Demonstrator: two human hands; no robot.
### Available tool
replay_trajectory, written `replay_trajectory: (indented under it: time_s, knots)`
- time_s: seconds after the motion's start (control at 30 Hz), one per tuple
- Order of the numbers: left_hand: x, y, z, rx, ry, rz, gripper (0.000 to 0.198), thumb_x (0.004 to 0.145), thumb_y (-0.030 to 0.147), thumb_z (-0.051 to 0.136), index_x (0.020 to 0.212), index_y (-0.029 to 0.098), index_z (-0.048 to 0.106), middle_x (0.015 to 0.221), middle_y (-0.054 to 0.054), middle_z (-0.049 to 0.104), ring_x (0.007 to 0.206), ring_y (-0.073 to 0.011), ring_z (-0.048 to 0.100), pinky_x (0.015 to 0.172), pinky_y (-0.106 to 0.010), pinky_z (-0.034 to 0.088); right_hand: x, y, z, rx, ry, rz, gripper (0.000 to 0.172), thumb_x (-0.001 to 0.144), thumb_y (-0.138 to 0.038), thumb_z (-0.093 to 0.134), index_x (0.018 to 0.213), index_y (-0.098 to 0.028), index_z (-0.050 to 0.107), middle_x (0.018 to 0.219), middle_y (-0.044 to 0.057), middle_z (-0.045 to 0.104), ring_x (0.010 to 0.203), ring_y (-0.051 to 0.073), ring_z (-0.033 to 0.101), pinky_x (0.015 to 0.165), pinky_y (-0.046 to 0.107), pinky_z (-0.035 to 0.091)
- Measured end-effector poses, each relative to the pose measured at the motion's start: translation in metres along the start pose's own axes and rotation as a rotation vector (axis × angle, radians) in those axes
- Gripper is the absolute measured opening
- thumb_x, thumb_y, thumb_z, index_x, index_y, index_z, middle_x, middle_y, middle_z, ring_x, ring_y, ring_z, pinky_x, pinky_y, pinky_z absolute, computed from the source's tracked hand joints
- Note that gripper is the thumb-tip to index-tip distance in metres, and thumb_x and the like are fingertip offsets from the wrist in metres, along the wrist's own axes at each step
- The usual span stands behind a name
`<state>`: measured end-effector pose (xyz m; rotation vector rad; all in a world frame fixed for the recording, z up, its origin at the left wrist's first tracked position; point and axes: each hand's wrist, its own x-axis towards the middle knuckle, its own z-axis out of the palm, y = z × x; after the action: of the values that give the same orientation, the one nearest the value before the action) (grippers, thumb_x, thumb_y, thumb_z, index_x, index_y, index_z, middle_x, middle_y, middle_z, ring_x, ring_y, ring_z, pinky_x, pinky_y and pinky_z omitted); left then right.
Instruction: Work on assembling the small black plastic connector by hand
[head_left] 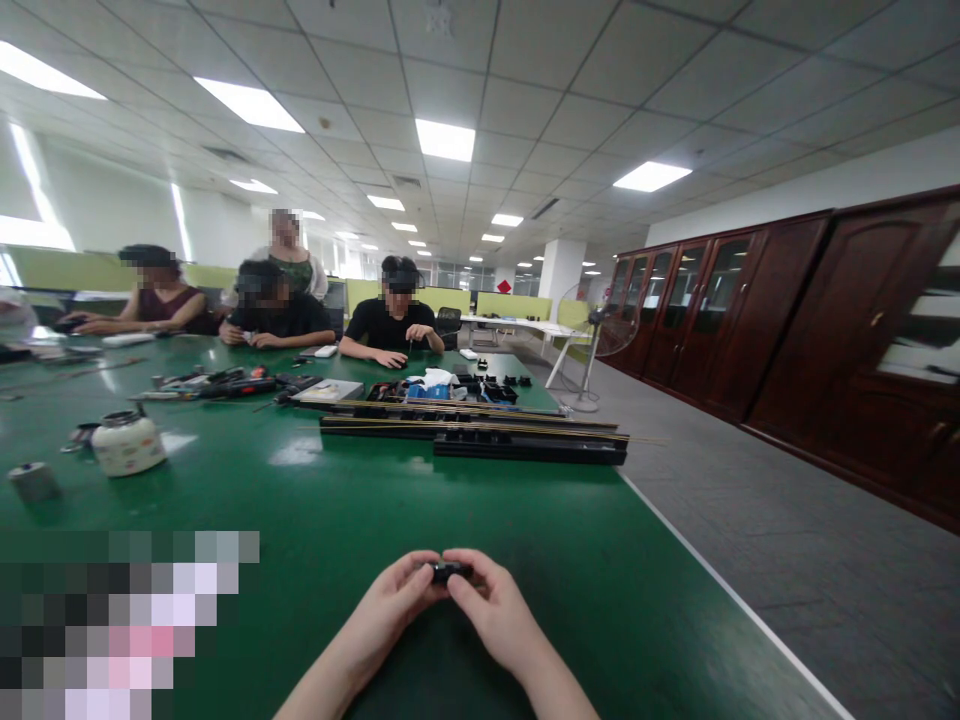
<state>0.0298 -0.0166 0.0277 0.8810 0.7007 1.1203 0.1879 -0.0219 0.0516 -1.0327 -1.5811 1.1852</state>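
Observation:
A small black part [448, 572] is held between both hands, just above the green table [360, 510] near its front. My left hand [397, 598] pinches the part's left end between thumb and fingers. At the right end, my right hand [489, 600] grips it, the thumb on the near side and the fingers curled over the far side. The fingers hide much of the part, and its details are too small to tell.
Long black rails [531, 446] with thin rods lie across the table ahead. Behind them are a blue box [429, 392] and small black parts. Tools [232, 384] and a white jar [129, 444] stand left. Several people are beyond; a fan [596, 345] stands right.

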Motion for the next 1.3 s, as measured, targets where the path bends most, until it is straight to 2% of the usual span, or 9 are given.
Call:
replay_trajectory:
  time_s: [0.17,0.57,0.7,0.8,0.9,1.03,1.3]
  knots:
    - [-0.001,-0.001,0.001,0.002,-0.011,0.008,0.03,0.067,0.037,0.071,0.086,0.017,0.061,0.089,-0.007,0.071,0.087,-0.0224,0.066,0.089,-0.034,0.043,-0.001,-0.002,0.0,-0.106,-0.025,-0.02,0.021,0.077,-0.032,0.053,0.094,-0.023,0.063,0.094,0.003,0.064,0.087,0.02,0.059,0.074,0.03,0.046]
    - [-0.001,-0.001,0.0,-0.017,0.035,-0.01,0.029,0.065,0.035,0.073,0.084,0.017,0.06,0.085,-0.006,0.07,0.08,-0.0192,0.067,0.085,-0.031,0.044,-0.003,-0.005,-0.001,-0.094,-0.027,-0.032,0.02,0.077,-0.03,0.053,0.093,-0.023,0.063,0.094,0.003,0.064,0.087,0.02,0.059,0.075,0.031,0.046]
    - [-0.001,0.0,0.0,-0.024,0.022,-0.009,0.029,0.066,0.035,0.072,0.086,0.017,0.059,0.089,-0.006,0.07,0.084,-0.0189,0.066,0.083,-0.029,0.045,-0.003,-0.001,0.0,-0.022,-0.008,-0.001,0.033,0.072,-0.027,0.06,0.105,-0.024,0.057,0.102,0.004,0.062,0.094,0.02,0.058,0.078,0.031,0.046]
    - [0.0,-0.001,-0.001,-0.045,0.026,-0.009,0.03,0.066,0.035,0.072,0.086,0.018,0.058,0.09,-0.005,0.07,0.084,-0.0178,0.066,0.084,-0.028,0.044,-0.001,0.004,0.0,0.022,-0.005,0.021,0.039,0.071,-0.034,0.062,0.107,-0.022,0.055,0.106,0.006,0.062,0.098,0.021,0.057,0.08,0.032,0.046]
    - [0.001,-0.002,-0.003,-0.053,0.031,-0.006,0.033,0.065,0.036,0.073,0.087,0.019,0.057,0.085,-0.004,0.07,0.082,-0.0191,0.067,0.087,-0.032,0.043,0.001,0.007,-0.001,0.015,0.026,0.023,0.036,0.075,-0.045,0.056,0.1,-0.019,0.059,0.1,0.007,0.065,0.094,0.021,0.058,0.082,0.033,0.045]
    - [0.001,-0.002,-0.001,-0.036,0.045,-0.016,0.036,0.063,0.037,0.074,0.089,0.018,0.057,0.087,-0.006,0.07,0.081,-0.021,0.067,0.088,-0.035,0.043,0.003,0.006,-0.002,-0.002,0.064,0.045,0.042,0.077,-0.055,0.048,0.094,-0.019,0.062,0.093,0.006,0.066,0.089,0.021,0.059,0.079,0.033,0.045]
    - [0.0,-0.001,-0.001,-0.026,0.047,-0.037,0.037,0.061,0.035,0.076,0.089,0.019,0.058,0.088,-0.006,0.07,0.08,-0.02,0.067,0.086,-0.033,0.044,0.003,0.003,-0.002,-0.004,0.073,0.046,0.045,0.076,-0.058,0.047,0.093,-0.019,0.064,0.089,0.005,0.068,0.085,0.021,0.06,0.074,0.03,0.045]
